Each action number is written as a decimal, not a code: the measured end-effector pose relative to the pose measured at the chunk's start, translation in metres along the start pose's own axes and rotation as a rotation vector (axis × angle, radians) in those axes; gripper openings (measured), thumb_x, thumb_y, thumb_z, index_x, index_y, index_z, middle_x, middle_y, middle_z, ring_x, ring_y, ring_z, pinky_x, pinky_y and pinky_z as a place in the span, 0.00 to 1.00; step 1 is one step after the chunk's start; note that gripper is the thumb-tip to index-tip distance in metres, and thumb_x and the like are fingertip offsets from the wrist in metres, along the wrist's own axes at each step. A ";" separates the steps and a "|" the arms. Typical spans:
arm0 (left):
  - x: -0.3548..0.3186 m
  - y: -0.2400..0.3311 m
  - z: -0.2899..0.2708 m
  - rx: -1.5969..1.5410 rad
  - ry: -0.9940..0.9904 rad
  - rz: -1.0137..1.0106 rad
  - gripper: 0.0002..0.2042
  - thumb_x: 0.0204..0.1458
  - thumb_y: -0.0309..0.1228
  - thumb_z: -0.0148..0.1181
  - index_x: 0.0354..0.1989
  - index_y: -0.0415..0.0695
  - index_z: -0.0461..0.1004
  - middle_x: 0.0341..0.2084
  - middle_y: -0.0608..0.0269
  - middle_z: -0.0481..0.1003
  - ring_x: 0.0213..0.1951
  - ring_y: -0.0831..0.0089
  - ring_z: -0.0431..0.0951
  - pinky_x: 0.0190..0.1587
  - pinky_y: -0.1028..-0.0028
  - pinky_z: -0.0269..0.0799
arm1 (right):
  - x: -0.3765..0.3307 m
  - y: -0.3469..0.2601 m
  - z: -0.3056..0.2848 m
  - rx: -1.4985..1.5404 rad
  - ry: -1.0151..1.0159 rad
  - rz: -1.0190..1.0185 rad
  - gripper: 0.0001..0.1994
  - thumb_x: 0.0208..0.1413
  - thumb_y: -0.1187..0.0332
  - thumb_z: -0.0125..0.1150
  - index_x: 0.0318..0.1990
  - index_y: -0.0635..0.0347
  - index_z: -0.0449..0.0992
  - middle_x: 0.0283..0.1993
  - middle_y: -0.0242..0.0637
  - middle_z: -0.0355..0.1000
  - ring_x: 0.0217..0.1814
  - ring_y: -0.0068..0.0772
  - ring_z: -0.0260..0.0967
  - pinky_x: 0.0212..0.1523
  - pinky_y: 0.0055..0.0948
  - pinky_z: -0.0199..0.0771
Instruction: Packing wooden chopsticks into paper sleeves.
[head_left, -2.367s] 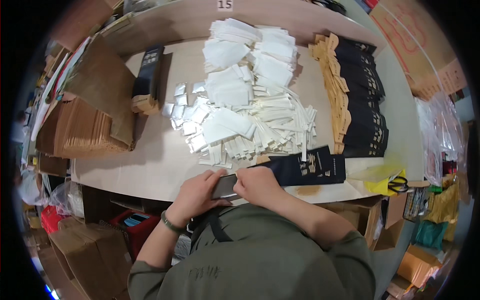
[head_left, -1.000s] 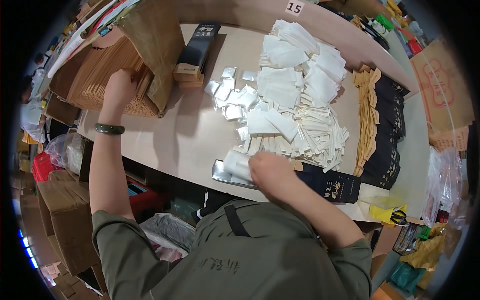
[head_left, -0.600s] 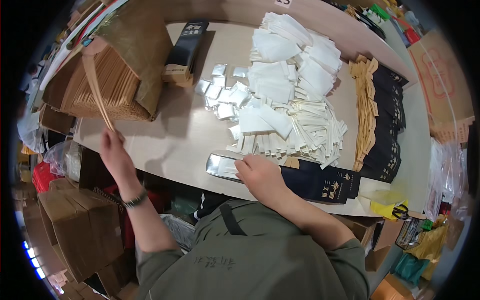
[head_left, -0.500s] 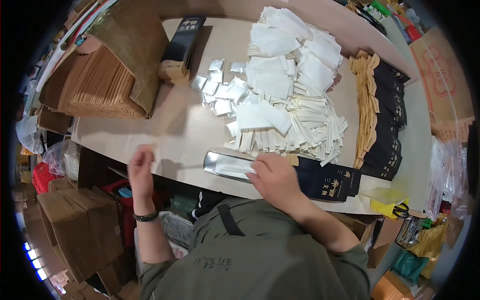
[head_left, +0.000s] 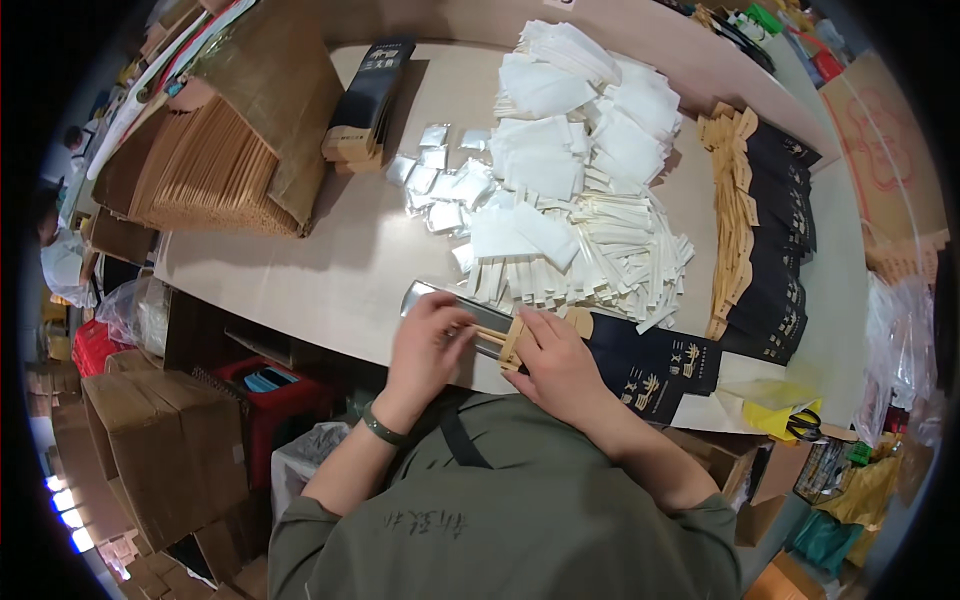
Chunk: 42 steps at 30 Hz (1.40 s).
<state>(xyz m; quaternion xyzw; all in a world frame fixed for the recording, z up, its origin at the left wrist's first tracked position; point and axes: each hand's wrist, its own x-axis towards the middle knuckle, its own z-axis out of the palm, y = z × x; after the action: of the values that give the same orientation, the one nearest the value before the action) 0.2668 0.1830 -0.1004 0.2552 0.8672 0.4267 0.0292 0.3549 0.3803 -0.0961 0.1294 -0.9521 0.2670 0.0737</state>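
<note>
Near the front edge of the table, my left hand (head_left: 432, 345) pinches the ends of thin wooden chopsticks (head_left: 488, 333). Their other ends meet the tan mouth of a paper sleeve (head_left: 513, 342), and how deep they reach is hidden. My right hand (head_left: 558, 362) grips this sleeve from the right, thumb and fingers on either side of its mouth. Behind and under both hands lies a shiny metal trough (head_left: 412, 292), partly covered. Just right of my right hand, dark printed sleeves (head_left: 650, 365) with tan ends lie overlapped on the table.
Beyond my hands lie heaps of white paper packets (head_left: 540, 155) and small silvery sachets (head_left: 445, 185). A cardboard box (head_left: 285, 110) full of tan sleeves stands left, beside a dark packet stack (head_left: 368, 95). More dark sleeves (head_left: 775, 240) line the right; scissors (head_left: 803, 424) lie front right.
My left hand has come from the far left to the sleeve with chopsticks in its fingers. The right hand stays in about the same place. A tan blur over the table is gone.
</note>
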 end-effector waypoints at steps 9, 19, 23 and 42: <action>0.001 0.041 -0.002 -0.275 -0.434 -0.114 0.27 0.49 0.31 0.69 0.57 0.38 0.67 0.43 0.52 0.77 0.45 0.64 0.79 0.49 0.68 0.74 | -0.005 0.005 -0.004 0.074 0.037 0.017 0.24 0.38 0.71 0.69 0.47 0.62 0.72 0.54 0.51 0.68 0.57 0.54 0.66 0.56 0.44 0.69; 0.023 0.013 -0.031 0.266 -0.264 -0.103 0.17 0.37 0.34 0.72 0.29 0.40 0.70 0.21 0.56 0.72 0.25 0.57 0.74 0.29 0.65 0.71 | 0.002 0.097 -0.138 0.071 0.087 0.646 0.05 0.47 0.64 0.68 0.25 0.52 0.81 0.28 0.39 0.72 0.31 0.43 0.71 0.32 0.35 0.72; 0.014 0.023 -0.021 -0.141 -0.539 -0.213 0.18 0.40 0.33 0.70 0.36 0.37 0.71 0.25 0.63 0.73 0.29 0.77 0.72 0.34 0.72 0.71 | -0.033 0.094 -0.138 -0.381 0.118 0.148 0.16 0.44 0.61 0.73 0.37 0.60 0.78 0.50 0.49 0.72 0.49 0.53 0.70 0.48 0.44 0.71; -0.007 0.004 -0.030 0.318 -0.423 0.055 0.32 0.39 0.31 0.73 0.56 0.46 0.68 0.38 0.54 0.73 0.40 0.52 0.77 0.41 0.61 0.75 | -0.006 0.031 -0.019 0.036 -0.060 0.573 0.11 0.52 0.62 0.57 0.26 0.61 0.75 0.22 0.45 0.73 0.29 0.51 0.74 0.31 0.47 0.72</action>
<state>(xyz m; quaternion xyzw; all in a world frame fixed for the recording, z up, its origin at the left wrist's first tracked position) 0.2661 0.1597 -0.0796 0.3637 0.8906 0.2228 0.1577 0.3533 0.4169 -0.0965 -0.1357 -0.9467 0.2900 -0.0352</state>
